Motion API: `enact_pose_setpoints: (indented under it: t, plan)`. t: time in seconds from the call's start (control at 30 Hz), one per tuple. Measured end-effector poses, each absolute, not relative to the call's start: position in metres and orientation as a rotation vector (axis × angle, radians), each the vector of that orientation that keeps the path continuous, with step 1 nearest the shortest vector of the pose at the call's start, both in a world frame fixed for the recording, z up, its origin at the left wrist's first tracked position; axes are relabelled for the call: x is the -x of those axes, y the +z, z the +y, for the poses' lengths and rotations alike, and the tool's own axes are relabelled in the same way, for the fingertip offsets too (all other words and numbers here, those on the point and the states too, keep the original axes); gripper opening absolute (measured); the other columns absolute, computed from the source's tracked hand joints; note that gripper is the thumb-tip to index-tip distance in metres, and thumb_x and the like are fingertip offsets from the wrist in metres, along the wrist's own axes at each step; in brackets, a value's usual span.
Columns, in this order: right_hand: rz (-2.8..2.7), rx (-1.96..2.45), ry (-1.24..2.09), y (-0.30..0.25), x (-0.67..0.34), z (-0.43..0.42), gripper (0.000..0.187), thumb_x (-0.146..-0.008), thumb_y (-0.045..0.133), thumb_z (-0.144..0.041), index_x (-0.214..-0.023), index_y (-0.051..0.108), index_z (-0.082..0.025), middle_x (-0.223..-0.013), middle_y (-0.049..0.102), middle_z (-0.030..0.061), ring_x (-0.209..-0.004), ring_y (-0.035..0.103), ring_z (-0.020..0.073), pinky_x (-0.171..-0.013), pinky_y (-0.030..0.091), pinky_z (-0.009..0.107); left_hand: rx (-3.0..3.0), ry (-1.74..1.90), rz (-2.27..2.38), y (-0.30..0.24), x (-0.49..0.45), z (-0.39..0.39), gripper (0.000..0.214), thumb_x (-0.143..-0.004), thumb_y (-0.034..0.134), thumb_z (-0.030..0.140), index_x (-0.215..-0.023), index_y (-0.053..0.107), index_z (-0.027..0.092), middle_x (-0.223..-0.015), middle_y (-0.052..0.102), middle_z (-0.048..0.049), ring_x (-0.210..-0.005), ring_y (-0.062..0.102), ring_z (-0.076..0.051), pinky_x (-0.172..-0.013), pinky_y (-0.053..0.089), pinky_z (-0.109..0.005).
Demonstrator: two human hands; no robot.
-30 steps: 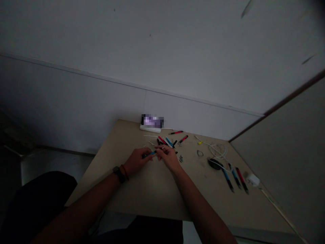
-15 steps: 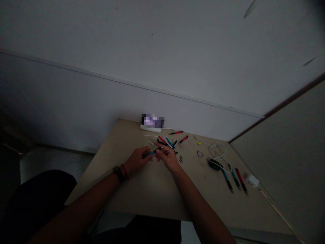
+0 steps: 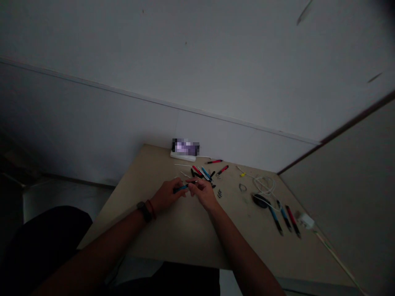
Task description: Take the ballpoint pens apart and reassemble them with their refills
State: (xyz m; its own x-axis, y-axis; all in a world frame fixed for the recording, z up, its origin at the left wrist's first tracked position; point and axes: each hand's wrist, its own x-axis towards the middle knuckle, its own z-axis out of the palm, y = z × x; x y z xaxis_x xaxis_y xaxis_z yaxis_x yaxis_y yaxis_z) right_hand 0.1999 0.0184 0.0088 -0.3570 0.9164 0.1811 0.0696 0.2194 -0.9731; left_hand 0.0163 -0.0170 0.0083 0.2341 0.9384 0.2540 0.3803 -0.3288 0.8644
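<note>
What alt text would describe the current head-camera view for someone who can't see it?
Two hands hold a blue-and-black pen over a beige table. Pen parts lie just beyond, three pens lie to the right, and a pixelated screen stands at the back.

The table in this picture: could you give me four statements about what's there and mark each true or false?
1. The left hand and the right hand are both on one blue-and-black pen. True.
2. The watch is on the right arm. False: it is on the left arm.
3. A red-and-black pen lies toward the right side of the table. True.
4. The white cable lies left of the hands. False: it lies in loops to their right.
</note>
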Motion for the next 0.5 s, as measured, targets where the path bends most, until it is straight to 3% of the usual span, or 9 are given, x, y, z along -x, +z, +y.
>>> enact_pose_setpoints:
  t: [0.13, 0.33, 0.43, 0.5]
  plan:
    - [-1.615, 0.992, 1.203, 0.009, -0.199, 0.018, 0.037, -0.074, 0.075, -0.056, -0.082, 0.076, -0.02, -0.059, 0.06, -0.0007, -0.048, 0.049, 0.0122, -0.046, 0.039, 0.026, -1.865, 1.029, 1.21, 0.005, -0.015, -0.016, 0.021, -0.09, 0.062, 0.037, -0.082, 0.065, 0.017, -0.078, 0.072, -0.0027, -0.07, 0.064, -0.016, -0.067, 0.045, -0.027]
    - [-1.576, 1.065, 1.148, 0.002, -0.197, 0.021, 0.04, -0.074, 0.074, -0.059, -0.08, 0.074, -0.019, -0.051, 0.056, -0.0014, -0.045, 0.048, 0.0136, -0.045, 0.036, 0.027, -1.932, 1.054, 1.282, 0.002, -0.015, -0.016, 0.018, -0.093, 0.06, 0.036, -0.092, 0.067, 0.019, -0.087, 0.072, -0.0036, -0.079, 0.066, -0.018, -0.074, 0.049, -0.029]
    - [-1.493, 1.101, 1.116, -0.004, -0.196, 0.024, 0.044, -0.077, 0.07, -0.062, -0.082, 0.07, -0.018, -0.048, 0.054, -0.002, -0.044, 0.049, 0.0143, -0.046, 0.038, 0.027, -1.994, 1.302, 1.429, 0.007, -0.018, -0.02, 0.026, -0.092, 0.062, 0.035, -0.113, 0.063, 0.02, -0.115, 0.069, -0.0099, -0.106, 0.064, -0.024, -0.092, 0.05, -0.038]
    - [-1.467, 1.121, 1.086, -0.009, -0.196, 0.027, 0.046, -0.079, 0.066, -0.064, -0.084, 0.067, -0.019, -0.049, 0.053, -0.0025, -0.044, 0.049, 0.0144, -0.046, 0.039, 0.027, -2.127, 1.464, 1.47, 0.013, -0.025, -0.027, 0.036, -0.091, 0.065, 0.034, -0.123, 0.059, 0.02, -0.135, 0.059, -0.0149, -0.127, 0.053, -0.03, -0.107, 0.042, -0.047]
